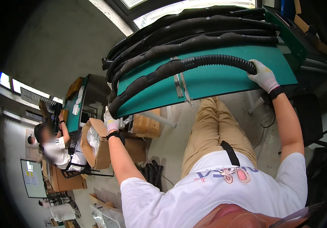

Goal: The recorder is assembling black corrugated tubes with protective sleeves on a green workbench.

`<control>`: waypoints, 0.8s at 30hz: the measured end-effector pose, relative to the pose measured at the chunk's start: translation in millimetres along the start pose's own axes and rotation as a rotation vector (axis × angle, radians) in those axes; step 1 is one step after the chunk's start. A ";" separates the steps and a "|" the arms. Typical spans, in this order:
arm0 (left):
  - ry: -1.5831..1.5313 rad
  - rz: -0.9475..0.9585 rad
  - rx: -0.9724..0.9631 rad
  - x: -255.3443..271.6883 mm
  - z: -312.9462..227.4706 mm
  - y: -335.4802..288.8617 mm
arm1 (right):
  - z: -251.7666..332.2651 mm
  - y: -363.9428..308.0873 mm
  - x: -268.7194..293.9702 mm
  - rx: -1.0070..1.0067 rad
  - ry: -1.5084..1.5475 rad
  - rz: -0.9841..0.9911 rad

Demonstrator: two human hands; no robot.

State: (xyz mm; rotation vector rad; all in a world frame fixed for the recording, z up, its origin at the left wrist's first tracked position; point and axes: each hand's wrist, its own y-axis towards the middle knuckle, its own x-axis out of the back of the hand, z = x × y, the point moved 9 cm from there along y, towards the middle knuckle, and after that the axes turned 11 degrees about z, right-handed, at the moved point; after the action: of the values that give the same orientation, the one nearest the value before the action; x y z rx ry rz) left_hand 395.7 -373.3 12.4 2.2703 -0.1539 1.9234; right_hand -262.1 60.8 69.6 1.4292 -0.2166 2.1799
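Observation:
A long black corrugated hose (167, 70), partly wrapped in a dark sleeve, arches over the near part of the green tabletop (224, 78). My right hand (263, 76), in a white glove, is closed round its bare ribbed end on the right. At the table's left corner, my gloved left hand (111, 121) grips the wrapped end. Two thin strips in clear wrapping (181, 85) lie under the hose and hang over the front edge. Behind it, several similar black hoses (194, 41) are stacked along the far side of the table.
An open cardboard box (98, 146) with clear plastic inside stands below my left arm, another carton (146, 125) under the table. A seated person (55, 148) works at a green bench on the left. A dark chair (308, 117) stands at the right.

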 end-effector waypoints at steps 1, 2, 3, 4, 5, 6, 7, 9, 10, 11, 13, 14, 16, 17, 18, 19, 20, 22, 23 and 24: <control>-0.014 -0.022 -0.036 4.5 -4.6 5.0 | 0.2 -4.2 2.4 0.030 -0.010 -0.004; 0.014 0.008 -0.037 5.2 -7.1 9.8 | -3.1 -8.3 4.8 0.026 -0.018 -0.006; 0.041 0.039 -0.034 6.1 -8.4 12.2 | -0.7 -12.3 8.0 0.082 -0.034 -0.022; 0.080 0.000 -0.066 12.7 -12.7 10.5 | 0.5 -15.6 10.4 0.125 -0.050 -0.024; 0.060 -0.017 -0.081 20.6 -13.6 9.8 | -0.6 -18.3 14.5 0.147 -0.055 -0.032; 0.099 0.025 -0.107 24.2 -16.4 10.2 | 0.1 -20.4 17.0 0.182 -0.111 -0.015; 0.156 0.045 -0.119 29.4 -19.0 9.4 | -0.1 -21.6 19.2 0.202 -0.168 0.007; 0.132 0.014 -0.180 42.4 -26.9 -1.9 | -2.8 -25.8 30.0 0.234 -0.168 -0.005; 0.147 -0.044 -0.214 52.6 -33.5 -8.5 | -4.4 -27.6 34.9 0.238 -0.232 -0.005; 0.171 -0.073 -0.224 61.1 -39.2 -14.2 | -6.3 -28.9 39.0 0.239 -0.296 -0.004; 0.229 -0.202 -0.274 86.7 -54.4 -28.0 | -12.8 -29.0 44.8 0.222 -0.316 0.016; 0.247 -0.268 -0.295 99.8 -62.5 -34.0 | -14.1 -30.2 51.8 0.239 -0.341 -0.022; 0.274 -0.361 -0.292 121.8 -75.1 -41.3 | -19.9 -32.0 62.1 0.240 -0.399 -0.075; 0.278 -0.423 -0.316 131.8 -83.0 -45.3 | -24.0 -30.6 63.3 0.236 -0.401 -0.071; 0.263 -0.476 -0.307 140.7 -87.9 -46.9 | -24.6 -30.3 69.9 0.254 -0.459 -0.136; 0.255 -0.535 -0.292 149.1 -91.1 -48.2 | -25.7 -29.6 76.1 0.268 -0.516 -0.199; 0.277 -0.655 -0.297 157.0 -96.5 -55.4 | -29.6 -27.2 80.3 0.256 -0.556 -0.230; 0.260 -0.772 -0.326 167.5 -103.7 -55.0 | -33.8 -22.6 83.5 0.259 -0.598 -0.291; 0.269 -0.834 -0.337 171.6 -106.0 -53.8 | -39.5 -19.7 85.1 0.203 -0.631 -0.304; 0.294 -0.910 -0.337 174.4 -107.1 -53.4 | -39.0 -17.9 84.1 0.214 -0.652 -0.322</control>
State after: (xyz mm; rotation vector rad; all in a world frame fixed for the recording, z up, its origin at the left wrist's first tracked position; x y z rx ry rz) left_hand 330.7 -296.1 198.3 1.4211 0.4720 1.5269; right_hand -310.5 119.9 125.1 2.0997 0.0262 1.4611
